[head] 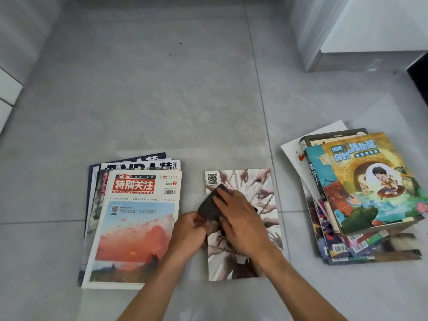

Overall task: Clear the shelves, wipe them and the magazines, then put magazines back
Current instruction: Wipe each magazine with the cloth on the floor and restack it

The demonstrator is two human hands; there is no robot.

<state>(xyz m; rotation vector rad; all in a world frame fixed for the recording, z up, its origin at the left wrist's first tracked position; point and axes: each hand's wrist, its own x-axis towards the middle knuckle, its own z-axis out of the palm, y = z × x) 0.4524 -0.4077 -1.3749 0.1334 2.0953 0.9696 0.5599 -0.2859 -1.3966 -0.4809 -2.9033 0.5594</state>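
The right hand point(240, 224) lies flat, fingers straight, pressing a dark cloth point(209, 208) onto the magazine point(266, 205) on the floor point(162, 100). The left hand point(188, 232) pinches the magazine's edge, right beside the cloth. The cloth looks soft and floppy. The magazine looks thin, light and bendy, with a shiny cover that may slide, so holding its edge down seems smart. Two piles point(136, 228) point(366, 193) lie on either side of the hands.

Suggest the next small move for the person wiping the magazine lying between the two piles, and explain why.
Probably sweep the cloth down the magazine. The right hand presses it near the top while the left hand pinches the left edge; the lower half lies uncovered.
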